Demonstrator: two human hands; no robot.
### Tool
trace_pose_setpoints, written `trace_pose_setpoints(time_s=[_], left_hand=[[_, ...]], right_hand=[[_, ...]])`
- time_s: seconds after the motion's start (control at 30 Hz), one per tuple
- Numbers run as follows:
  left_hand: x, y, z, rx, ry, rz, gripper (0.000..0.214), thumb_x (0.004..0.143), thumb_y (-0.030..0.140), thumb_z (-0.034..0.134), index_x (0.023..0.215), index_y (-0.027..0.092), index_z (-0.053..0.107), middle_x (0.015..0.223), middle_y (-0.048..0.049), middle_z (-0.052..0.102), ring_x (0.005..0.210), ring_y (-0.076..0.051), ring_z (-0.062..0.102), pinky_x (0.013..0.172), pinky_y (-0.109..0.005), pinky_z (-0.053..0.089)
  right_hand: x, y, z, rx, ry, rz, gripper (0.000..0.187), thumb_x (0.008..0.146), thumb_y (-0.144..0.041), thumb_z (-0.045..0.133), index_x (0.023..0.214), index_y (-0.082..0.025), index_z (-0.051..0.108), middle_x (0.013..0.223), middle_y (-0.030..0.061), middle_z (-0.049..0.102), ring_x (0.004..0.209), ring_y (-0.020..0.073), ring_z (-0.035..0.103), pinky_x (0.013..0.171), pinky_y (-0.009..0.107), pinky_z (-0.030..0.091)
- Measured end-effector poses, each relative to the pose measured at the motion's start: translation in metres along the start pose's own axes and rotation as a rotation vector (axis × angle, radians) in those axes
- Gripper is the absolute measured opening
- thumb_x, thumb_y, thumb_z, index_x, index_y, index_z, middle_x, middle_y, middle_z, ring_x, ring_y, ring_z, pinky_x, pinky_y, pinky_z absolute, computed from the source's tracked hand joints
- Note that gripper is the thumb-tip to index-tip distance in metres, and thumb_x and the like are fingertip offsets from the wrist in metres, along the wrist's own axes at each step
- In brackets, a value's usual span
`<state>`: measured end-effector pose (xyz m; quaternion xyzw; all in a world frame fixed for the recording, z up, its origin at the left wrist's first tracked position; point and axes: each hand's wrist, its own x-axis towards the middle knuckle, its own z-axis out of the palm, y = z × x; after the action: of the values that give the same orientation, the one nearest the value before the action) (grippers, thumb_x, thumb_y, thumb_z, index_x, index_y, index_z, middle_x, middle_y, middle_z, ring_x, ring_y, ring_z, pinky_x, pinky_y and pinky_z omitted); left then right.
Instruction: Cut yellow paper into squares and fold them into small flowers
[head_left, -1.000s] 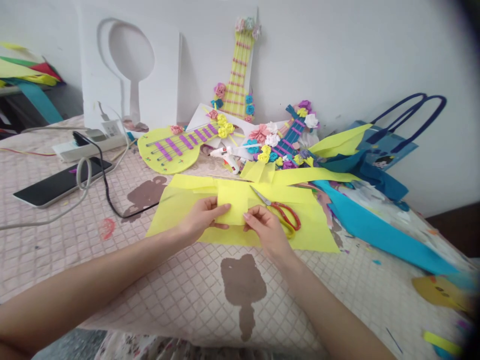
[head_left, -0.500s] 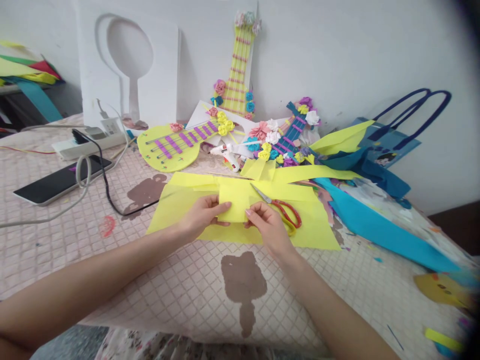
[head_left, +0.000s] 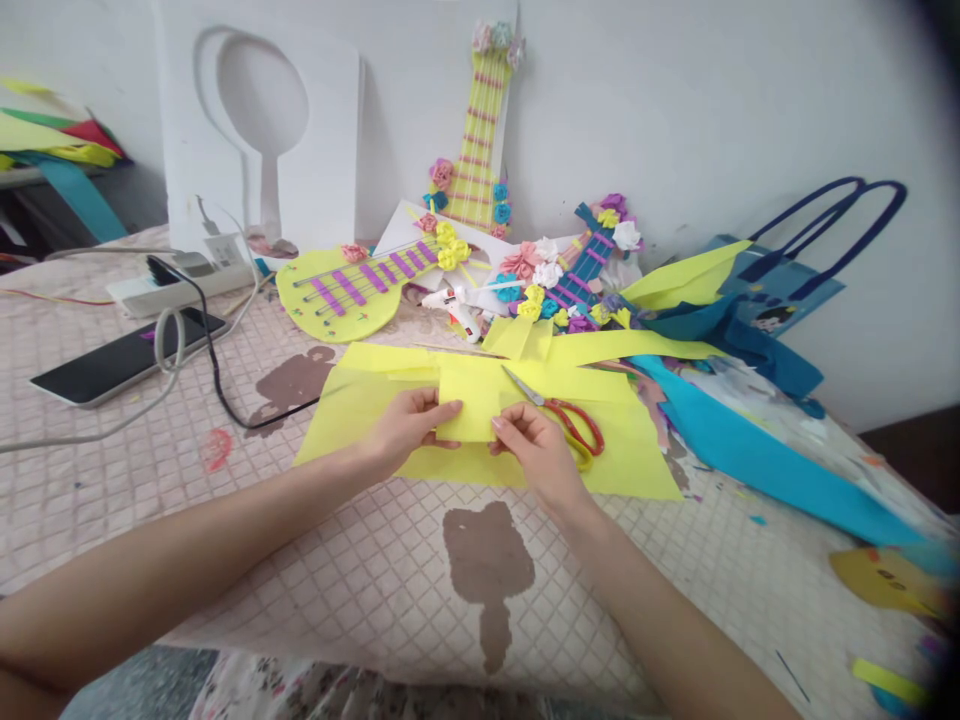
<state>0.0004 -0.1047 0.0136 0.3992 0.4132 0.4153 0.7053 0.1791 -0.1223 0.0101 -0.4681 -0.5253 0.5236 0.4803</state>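
Between my two hands is a small square of yellow paper [head_left: 472,395]. My left hand [head_left: 415,425] pinches its left edge, thumb on top and fingers beneath. My right hand [head_left: 534,445] grips the lower right corner between thumb and fingertips. Under both hands lies a larger yellow sheet [head_left: 630,470]. Scissors with red and yellow handles [head_left: 592,430] rest on that sheet, just right of my right hand, their blades pointing up and left. Part of the handles is hidden behind the hand.
Behind the sheet lie a white glue gun [head_left: 459,310], a yellow paper guitar [head_left: 337,308] and a blue flowered one [head_left: 589,265]. A phone [head_left: 124,362], cables and a power strip [head_left: 142,293] sit left. Blue paper [head_left: 750,450] and a bag [head_left: 784,290] are right.
Both hands keep the same hold on the yellow square. The whole view has shifted very slightly; nothing else has visibly moved.
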Motion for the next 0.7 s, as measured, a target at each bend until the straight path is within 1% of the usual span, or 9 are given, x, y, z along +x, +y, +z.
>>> trace_pose_setpoints(time_s=[0.2, 0.4, 0.5, 0.7], left_hand=[[0.0005, -0.0002, -0.0006, 0.007, 0.005, 0.01, 0.03, 0.072, 0.03, 0.072, 0.095, 0.012, 0.064, 0.097, -0.01, 0.07, 0.085, -0.018, 0.065, 0.062, -0.023, 0.056], [0.0014, -0.0006, -0.0011, 0.014, 0.002, 0.003, 0.03, 0.073, 0.029, 0.071, 0.096, 0.012, 0.063, 0.102, -0.0107, 0.068, 0.086, -0.018, 0.065, 0.062, -0.023, 0.056], [0.001, -0.0001, -0.0009, 0.02, 0.001, 0.004, 0.03, 0.073, 0.029, 0.07, 0.096, 0.011, 0.063, 0.1, -0.0108, 0.069, 0.088, -0.019, 0.065, 0.061, -0.023, 0.056], [0.0002, -0.0002, -0.0009, 0.03, -0.006, 0.011, 0.03, 0.072, 0.031, 0.07, 0.094, 0.012, 0.064, 0.1, -0.0102, 0.069, 0.084, -0.018, 0.065, 0.061, -0.023, 0.055]], right_hand=[[0.001, 0.0024, -0.0008, 0.0, 0.005, 0.009, 0.026, 0.072, -0.041, 0.068, 0.071, -0.02, 0.053, 0.062, -0.0029, 0.055, 0.057, 0.0111, 0.053, 0.06, 0.027, 0.045], [0.0004, 0.0017, -0.0003, 0.027, -0.01, 0.018, 0.024, 0.072, -0.038, 0.068, 0.07, -0.019, 0.054, 0.06, -0.0035, 0.055, 0.056, 0.0104, 0.052, 0.059, 0.026, 0.043], [0.0002, 0.0017, -0.0002, 0.02, -0.016, 0.018, 0.024, 0.072, -0.038, 0.068, 0.07, -0.019, 0.054, 0.063, -0.0029, 0.056, 0.055, 0.01, 0.051, 0.058, 0.026, 0.043], [0.0003, 0.0027, -0.0002, 0.024, -0.006, 0.017, 0.026, 0.072, -0.04, 0.068, 0.071, -0.019, 0.054, 0.062, -0.0021, 0.057, 0.056, 0.0107, 0.052, 0.058, 0.026, 0.045]])
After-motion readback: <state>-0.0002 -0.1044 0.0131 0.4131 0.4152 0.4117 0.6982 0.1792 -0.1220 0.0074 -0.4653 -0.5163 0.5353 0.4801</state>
